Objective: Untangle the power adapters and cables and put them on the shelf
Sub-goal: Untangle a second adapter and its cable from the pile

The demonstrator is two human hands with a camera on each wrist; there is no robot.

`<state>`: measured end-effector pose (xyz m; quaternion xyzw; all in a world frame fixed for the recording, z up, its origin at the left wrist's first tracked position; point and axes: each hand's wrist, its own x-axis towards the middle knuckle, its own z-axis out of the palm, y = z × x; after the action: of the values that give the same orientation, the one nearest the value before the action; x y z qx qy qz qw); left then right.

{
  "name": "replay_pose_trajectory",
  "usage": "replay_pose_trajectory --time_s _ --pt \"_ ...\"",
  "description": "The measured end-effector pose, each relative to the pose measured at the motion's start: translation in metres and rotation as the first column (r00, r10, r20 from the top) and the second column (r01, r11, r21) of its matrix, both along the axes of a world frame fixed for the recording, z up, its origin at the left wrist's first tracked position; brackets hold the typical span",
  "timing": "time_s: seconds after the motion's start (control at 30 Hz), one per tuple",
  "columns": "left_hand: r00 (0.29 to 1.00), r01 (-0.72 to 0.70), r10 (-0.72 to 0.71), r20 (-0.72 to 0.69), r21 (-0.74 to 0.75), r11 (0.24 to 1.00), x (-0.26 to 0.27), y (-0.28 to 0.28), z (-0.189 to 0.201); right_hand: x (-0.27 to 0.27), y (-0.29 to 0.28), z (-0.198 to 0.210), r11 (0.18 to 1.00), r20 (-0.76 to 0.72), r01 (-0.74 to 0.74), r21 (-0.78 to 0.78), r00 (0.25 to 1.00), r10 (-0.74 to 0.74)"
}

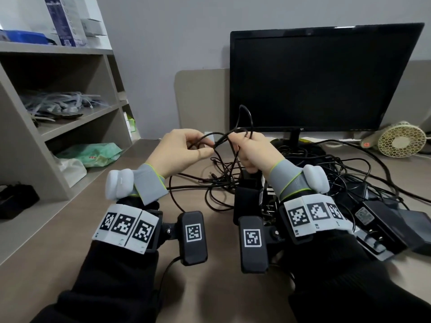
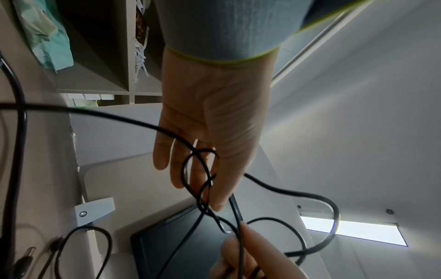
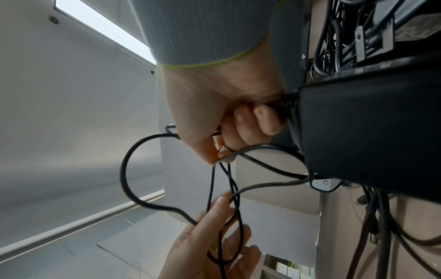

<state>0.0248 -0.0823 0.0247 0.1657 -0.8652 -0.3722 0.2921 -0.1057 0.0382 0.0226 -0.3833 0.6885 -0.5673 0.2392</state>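
— Hands first: our left hand (image 1: 184,148) pinches a thin black cable (image 1: 242,113) between thumb and fingers, and our right hand (image 1: 253,151) is curled round the same cable's loops, with a black power adapter (image 1: 250,183) hanging just under its palm.

— So both hands have a hold, raised above the worktop (image 1: 116,217). Where does the cable cross itself?

— Right between our hands. From the left wrist view, a small loop (image 2: 198,175) lies across the fingers (image 2: 164,151) and twists over another strand below them.

— Then we judge the step is easing that loop open. We ought to keep the right hand steady as an anchor, let the left slacken its pinch, and feed the free end back through rather than pull, since pulling would likely tighten the knot.

— Agreed. The barrel plugs (image 1: 212,174) lie on the worktop beneath, so we could trace one to find the loose end.

— And the rest?

— A larger tangle of cables and adapters (image 1: 349,183) sits to the right, in front of the monitor (image 1: 326,78). The shelf (image 1: 77,117) stands to our left, holding bags and ties; a small fan (image 1: 401,139) sits far right. Nothing of ours looks shelved yet.
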Motion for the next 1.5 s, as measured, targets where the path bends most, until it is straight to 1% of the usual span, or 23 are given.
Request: replay_pose_trajectory --time_s 0.1,0.23,0.3,0.37,0.4,0.47,0.57,0.67,0.73,0.83,0.97,1.03,1.1,1.17,1.2,1.23,1.3,1.37,1.43,1.5 --pt "0.999 0.038 -0.038 -0.006 -0.009 0.999 -0.001 0.010 0.002 0.004 0.001 0.000 0.998 -0.012 -0.060 0.025 0.998 0.060" --pt "0.992 0.128 -0.125 -0.035 0.122 0.984 0.003 0.021 0.010 0.004 0.004 0.001 0.998 -0.011 -0.052 -0.025 0.999 0.052" --pt "0.991 0.131 -0.122 -0.061 0.198 0.971 0.005 0.023 0.011 0.002 0.003 0.001 0.998 -0.020 -0.022 -0.056 1.000 0.021" --pt "0.993 0.100 -0.081 -0.081 0.259 0.961 0.002 0.023 0.012 0.001 0.002 0.000 0.997 -0.039 0.016 -0.074 0.999 -0.019" --pt "0.995 0.077 -0.056 -0.086 0.263 0.962 0.000 0.021 0.012 0.001 0.001 0.000 0.997 -0.044 0.016 -0.073 0.999 -0.019" --pt "0.993 0.053 -0.031 -0.110 0.198 0.979 -0.004 0.020 0.010 0.002 0.001 0.000 0.998 -0.051 -0.028 -0.064 0.998 0.025" --pt "0.996 0.066 -0.058 -0.073 0.103 0.993 -0.005 0.014 0.001 0.004 0.001 0.000 0.997 -0.083 -0.074 -0.025 0.994 0.072" --pt "0.996 0.068 -0.062 -0.056 0.099 0.993 -0.003 0.014 0.000 0.006 0.001 -0.002 0.995 -0.100 -0.098 -0.024 0.990 0.096" --pt "0.995 0.083 -0.077 -0.056 0.107 0.991 -0.003 0.011 0.001 0.006 0.001 -0.002 0.995 -0.130 -0.087 -0.048 0.988 0.080" --pt "0.992 0.099 -0.089 -0.089 0.110 0.989 -0.002 0.008 0.001 0.002 0.001 -0.002 0.997 -0.144 -0.039 -0.072 0.989 0.028" --pt "0.989 0.102 -0.088 -0.119 0.124 0.987 -0.001 0.007 -0.001 0.005 0.000 -0.003 0.996 -0.187 -0.066 -0.053 0.981 0.055" --pt "0.987 0.104 -0.086 -0.138 0.134 0.986 -0.004 0.009 -0.001 0.008 -0.001 -0.003 0.997 -0.201 -0.047 -0.058 0.979 0.034" --pt "0.988 0.070 -0.058 -0.144 0.084 0.994 -0.002 0.008 0.000 0.004 -0.001 -0.003 0.996 -0.187 0.013 -0.094 0.982 -0.031" --pt "0.983 0.001 0.005 -0.186 0.032 0.999 0.004 0.000 0.001 -0.007 0.002 -0.002 0.983 -0.109 0.099 -0.153 0.987 -0.116" --pt "0.973 -0.039 0.047 -0.225 0.040 0.998 0.007 -0.008 0.001 -0.013 0.005 -0.002 0.975 -0.067 0.138 -0.173 0.986 -0.151" --pt "0.961 -0.093 0.105 -0.257 0.060 0.994 0.011 -0.018 0.000 -0.019 0.008 -0.001 0.969 -0.046 0.169 -0.179 0.983 -0.180" --pt "0.941 -0.181 0.207 -0.268 0.121 0.976 0.016 -0.034 -0.003 -0.025 0.010 -0.001 0.967 -0.074 0.199 -0.159 0.974 -0.212" --pt "0.926 -0.174 0.247 -0.285 0.258 0.950 0.018 -0.044 -0.006 -0.025 0.009 -0.001 0.971 -0.083 0.183 -0.151 0.977 -0.197" --pt "0.910 -0.166 0.293 -0.294 0.388 0.907 0.021 -0.051 -0.009 -0.023 0.008 -0.001 0.971 -0.026 0.172 -0.168 0.984 -0.179" --pt "0.914 -0.228 0.338 -0.223 0.407 0.885 0.026 -0.056 -0.013 -0.021 0.010 0.002 0.968 0.007 0.178 -0.176 0.984 -0.180"
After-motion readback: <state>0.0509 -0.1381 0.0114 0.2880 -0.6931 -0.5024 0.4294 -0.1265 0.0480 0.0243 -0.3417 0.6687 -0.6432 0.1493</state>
